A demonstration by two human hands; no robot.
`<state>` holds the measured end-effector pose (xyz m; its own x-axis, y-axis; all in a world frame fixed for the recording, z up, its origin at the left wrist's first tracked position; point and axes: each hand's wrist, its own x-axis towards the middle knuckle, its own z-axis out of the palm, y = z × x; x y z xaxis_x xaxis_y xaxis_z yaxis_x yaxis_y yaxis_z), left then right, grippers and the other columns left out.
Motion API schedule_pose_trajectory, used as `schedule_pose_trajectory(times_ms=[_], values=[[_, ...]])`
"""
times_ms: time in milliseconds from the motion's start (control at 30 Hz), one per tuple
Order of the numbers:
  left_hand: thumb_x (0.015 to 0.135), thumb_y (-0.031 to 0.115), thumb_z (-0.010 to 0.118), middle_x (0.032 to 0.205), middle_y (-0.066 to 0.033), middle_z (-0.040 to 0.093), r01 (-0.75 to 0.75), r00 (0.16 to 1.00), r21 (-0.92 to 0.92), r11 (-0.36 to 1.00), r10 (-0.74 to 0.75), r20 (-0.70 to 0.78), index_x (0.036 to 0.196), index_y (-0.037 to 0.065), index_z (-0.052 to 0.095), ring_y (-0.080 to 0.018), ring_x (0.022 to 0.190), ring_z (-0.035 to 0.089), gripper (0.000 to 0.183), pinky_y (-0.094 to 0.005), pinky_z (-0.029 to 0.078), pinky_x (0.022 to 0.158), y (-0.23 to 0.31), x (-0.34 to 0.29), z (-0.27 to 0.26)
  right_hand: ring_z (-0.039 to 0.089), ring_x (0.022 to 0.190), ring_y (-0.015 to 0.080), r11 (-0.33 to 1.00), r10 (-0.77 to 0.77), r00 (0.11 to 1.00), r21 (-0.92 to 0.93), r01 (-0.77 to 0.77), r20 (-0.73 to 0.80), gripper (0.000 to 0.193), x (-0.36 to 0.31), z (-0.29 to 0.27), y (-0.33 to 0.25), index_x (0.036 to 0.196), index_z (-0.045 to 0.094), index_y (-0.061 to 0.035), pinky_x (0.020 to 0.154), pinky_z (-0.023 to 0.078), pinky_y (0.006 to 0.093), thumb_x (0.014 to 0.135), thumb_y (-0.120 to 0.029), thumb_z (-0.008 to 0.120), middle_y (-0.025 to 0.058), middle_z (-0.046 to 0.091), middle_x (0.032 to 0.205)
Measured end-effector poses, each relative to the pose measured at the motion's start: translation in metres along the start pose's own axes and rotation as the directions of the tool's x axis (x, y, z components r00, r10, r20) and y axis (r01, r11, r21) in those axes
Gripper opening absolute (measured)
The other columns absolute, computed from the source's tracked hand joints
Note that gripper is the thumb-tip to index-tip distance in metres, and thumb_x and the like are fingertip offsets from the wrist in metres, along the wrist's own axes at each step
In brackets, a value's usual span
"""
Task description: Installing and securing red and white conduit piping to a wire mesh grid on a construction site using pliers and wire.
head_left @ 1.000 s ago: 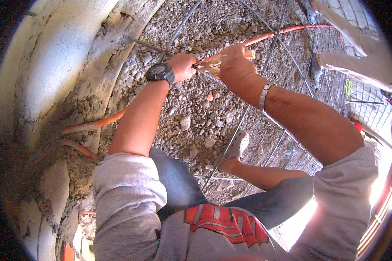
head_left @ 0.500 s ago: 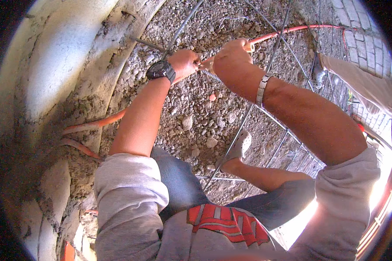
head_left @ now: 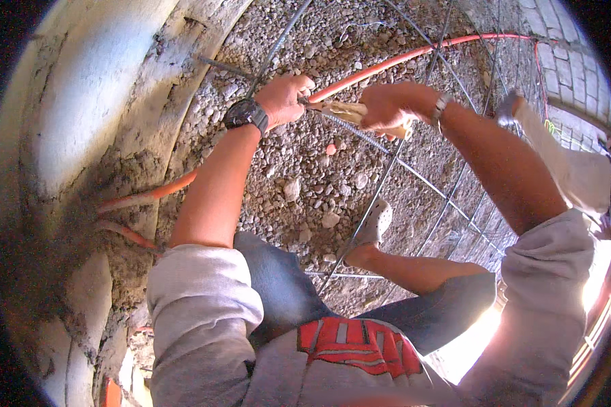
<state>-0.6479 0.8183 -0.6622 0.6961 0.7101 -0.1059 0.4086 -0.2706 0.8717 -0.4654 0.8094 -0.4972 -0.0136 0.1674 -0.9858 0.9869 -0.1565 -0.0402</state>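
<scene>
My right hand (head_left: 385, 107) is wrapped round a pliers-like tool (head_left: 344, 110) with pale yellowish handles. Its narrow dark tip reaches left to the fingers of my left hand (head_left: 283, 98). That hand is closed at the end of the orange corrugated tube (head_left: 387, 64) that shows to its right; what its fingers pinch is hidden. A steel bar (head_left: 278, 47) runs down behind the left hand, and another bar (head_left: 366, 137) slants away below the tool.
Gravel (head_left: 285, 203) lies under a grid of steel bars (head_left: 448, 197). A pale rough wall (head_left: 95, 88) rises at left, with orange tube ends (head_left: 149, 193) near its base. Grey blocks (head_left: 570, 68) stand far right, beside another person's leg (head_left: 557, 149).
My right hand has swung downward and right, turning the tool below the orange tube. The left hand has shifted only slightly. The other person's leg has moved.
</scene>
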Motion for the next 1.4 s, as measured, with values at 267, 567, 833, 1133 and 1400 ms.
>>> schedule_pose_trajectory(times_ms=[267, 567, 833, 1133, 1400], values=[[0.073, 0.01, 0.061, 0.098, -0.0126, 0.062, -0.023, 0.999, -0.055, 0.998, 0.02, -0.045, 0.106, 0.003, 0.059, -0.0272, 0.095, 0.06, 0.033, -0.0359, 0.047, 0.085, -0.001, -0.004, 0.002, 0.061, 0.059, 0.0174, 0.96, -0.167, 0.976, 0.2, 0.194, -0.143, 0.037, -0.007, 0.043, 0.058, 0.084, 0.063, 0.001, 0.055, 0.049, 0.0319, 0.074, -0.035, 0.066, 0.0085, 0.063, 0.069], [0.077, 0.035, 0.066, 0.099, -0.0166, 0.065, 0.21, 0.971, -0.229, 0.951, -0.23, -0.065, 0.1, 0.002, 0.063, -0.0227, 0.089, 0.064, 0.04, -0.0339, 0.049, 0.076, 0.016, 0.018, -0.017, 0.059, 0.064, 0.0126, 0.755, -0.093, 0.953, 0.604, 0.256, -0.287, 0.033, -0.061, 0.062, 0.094, 0.089, 0.063, -0.001, 0.059, 0.048, 0.0285, 0.073, -0.03, 0.069, 0.005, 0.062, 0.072], [0.08, 0.043, 0.065, 0.06, -0.0071, 0.06, 0.568, 0.524, -0.638, 0.52, -0.827, -0.207, 0.067, 0.001, 0.059, -0.0175, 0.056, 0.06, 0.044, -0.0309, 0.044, 0.049, 0.043, -0.044, 0.098, 0.063, 0.067, 0.028, 0.952, -0.185, 0.907, -0.297, 0.071, -0.377, 0.021, -0.031, 0.034, 0.049, 0.083, 0.062, -0.0017, 0.06, 0.05, 0.0407, 0.07, -0.018, 0.062, 0.0158, 0.063, 0.074], [0.087, 0.021, 0.06, 0.072, -0.0054, 0.059, -0.099, 0.724, -0.977, 0.19, -0.66, -0.202, 0.081, 0.003, 0.057, -0.0139, 0.06, 0.06, 0.019, -0.0247, 0.045, 0.049, 0.048, -0.021, 0.117, 0.063, 0.076, 0.0336, 0.855, -0.171, 0.889, -0.513, -0.081, -0.424, 0.025, -0.025, 0.014, -0.002, 0.087, 0.063, -0.0014, 0.064, 0.05, 0.0427, 0.067, -0.016, 0.058, 0.017, 0.064, 0.079], [0.091, 0.009, 0.047, 0.061, -0.0079, 0.053, -0.027, 0.726, -1.0, -0.006, -0.688, -0.015, 0.071, -0.003, 0.051, -0.014, 0.049, 0.051, 0.024, -0.0273, 0.046, 0.045, 0.058, -0.026, 0.104, 0.063, 0.076, 0.0337, 0.799, -0.205, 0.901, -0.597, -0.072, -0.383, 0.023, -0.033, 0.008, -0.009, 0.084, 0.064, -0.002, 0.064, 0.051, 0.0423, 0.066, -0.016, 0.059, 0.0166, 0.064, 0.081]])
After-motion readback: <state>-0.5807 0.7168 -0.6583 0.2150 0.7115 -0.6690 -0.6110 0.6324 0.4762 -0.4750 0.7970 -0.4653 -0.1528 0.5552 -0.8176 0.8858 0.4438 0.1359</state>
